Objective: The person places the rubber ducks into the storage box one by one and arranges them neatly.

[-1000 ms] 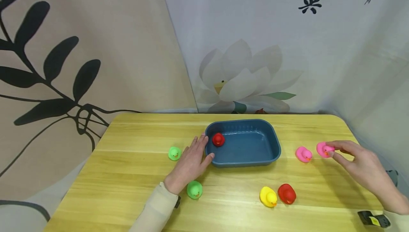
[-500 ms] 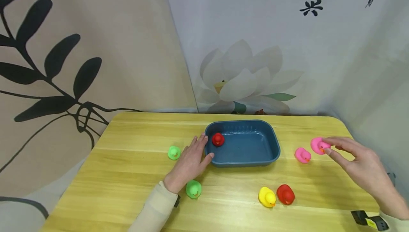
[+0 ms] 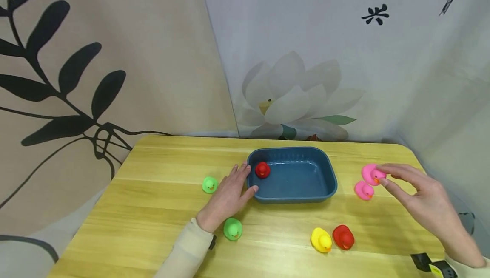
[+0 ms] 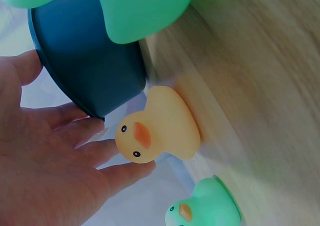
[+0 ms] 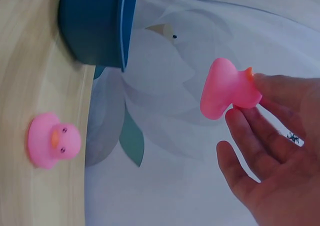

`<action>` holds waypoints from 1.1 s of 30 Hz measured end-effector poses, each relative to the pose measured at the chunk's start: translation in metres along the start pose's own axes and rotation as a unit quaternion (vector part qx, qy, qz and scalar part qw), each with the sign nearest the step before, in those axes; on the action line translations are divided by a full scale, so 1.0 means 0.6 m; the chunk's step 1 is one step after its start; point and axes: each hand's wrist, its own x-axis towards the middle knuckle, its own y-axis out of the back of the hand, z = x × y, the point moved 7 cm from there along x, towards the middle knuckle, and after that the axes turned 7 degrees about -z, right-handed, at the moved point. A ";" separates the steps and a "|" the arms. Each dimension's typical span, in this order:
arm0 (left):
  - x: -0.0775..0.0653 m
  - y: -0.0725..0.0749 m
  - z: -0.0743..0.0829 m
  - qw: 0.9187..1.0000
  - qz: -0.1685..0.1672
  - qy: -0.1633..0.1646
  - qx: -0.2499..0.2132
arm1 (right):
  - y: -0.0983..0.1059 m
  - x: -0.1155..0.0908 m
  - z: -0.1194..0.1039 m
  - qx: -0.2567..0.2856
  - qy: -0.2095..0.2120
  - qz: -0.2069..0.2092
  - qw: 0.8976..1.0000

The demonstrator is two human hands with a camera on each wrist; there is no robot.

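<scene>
My right hand (image 3: pixel 430 201) pinches a pink rubber duck (image 5: pixel 220 88) between thumb and fingers, held up off the table. A second pink duck (image 3: pixel 364 190) sits on the table just below it in the head view. My left hand (image 3: pixel 227 195) lies with spread, nearly straight fingers against the left rim of a blue plastic basin (image 3: pixel 300 184). Inside the basin, at its left end, is a red duck (image 3: pixel 262 169). A pale orange duck (image 4: pixel 162 126) stands by the left fingers, hidden behind that hand in the head view.
Green ducks stand on either side of the left forearm, one farther back (image 3: pixel 209 185) and one nearer (image 3: pixel 232 229). A yellow duck (image 3: pixel 321 240) and another red duck (image 3: pixel 343 237) sit side by side in front of the basin. Printed cloth (image 3: pixel 172 57) hangs behind the wooden table (image 3: pixel 153 218).
My right hand has carried the pink duck leftward and upward off the table, toward the other pink duck. The left hand stays at the basin; the head view has shifted slightly.
</scene>
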 end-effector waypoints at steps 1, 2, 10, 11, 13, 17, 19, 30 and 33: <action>0.000 0.000 0.000 1.000 0.000 0.000 -0.002 | -0.001 0.001 -0.003 0.000 0.000 0.002 1.000; 0.000 -0.001 0.000 1.000 0.000 -0.001 -0.004 | -0.002 0.003 -0.007 0.002 0.002 0.004 1.000; 0.001 -0.001 -0.001 1.000 0.003 -0.006 -0.007 | -0.008 0.015 -0.040 0.040 0.027 0.009 0.999; 0.001 -0.001 -0.001 1.000 0.003 -0.006 -0.007 | -0.009 0.015 -0.044 0.047 0.032 0.011 0.998; 0.001 -0.002 -0.001 1.000 0.003 -0.006 -0.008 | -0.011 0.017 -0.051 0.057 0.047 0.016 0.997; 0.002 -0.003 -0.003 1.000 0.002 -0.007 -0.011 | -0.017 0.020 -0.062 0.059 0.054 0.019 0.997; 0.002 -0.004 -0.003 1.000 0.002 -0.007 -0.012 | -0.020 0.023 -0.070 0.060 0.056 0.019 0.996; 0.002 -0.004 -0.002 1.000 0.003 -0.006 -0.016 | -0.042 0.041 -0.105 0.078 0.090 0.011 0.993; 0.002 -0.003 -0.001 1.000 0.003 -0.005 -0.020 | -0.051 0.046 -0.113 0.083 0.114 0.007 0.990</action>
